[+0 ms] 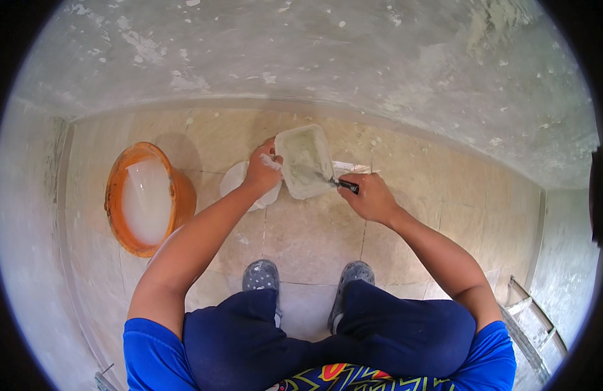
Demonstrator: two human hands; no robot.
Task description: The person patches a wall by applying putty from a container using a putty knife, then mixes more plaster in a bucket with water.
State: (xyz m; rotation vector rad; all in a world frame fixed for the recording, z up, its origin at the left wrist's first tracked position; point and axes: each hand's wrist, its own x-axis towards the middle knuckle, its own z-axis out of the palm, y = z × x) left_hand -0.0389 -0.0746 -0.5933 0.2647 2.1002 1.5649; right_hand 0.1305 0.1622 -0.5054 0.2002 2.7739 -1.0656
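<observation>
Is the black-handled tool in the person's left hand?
No, the right hand grips its black handle; the left hand holds the pale tub.

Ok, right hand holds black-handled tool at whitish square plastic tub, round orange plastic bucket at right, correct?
No: the head view shows the round orange bucket at left. The right hand does hold the black-handled tool at the whitish square tub.

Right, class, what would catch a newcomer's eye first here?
An orange bucket of milky liquid stands out at left on the tiled floor. Near the centre, the left hand holds a pale squarish container; the right hand grips a black-handled tool across its rim.
</observation>
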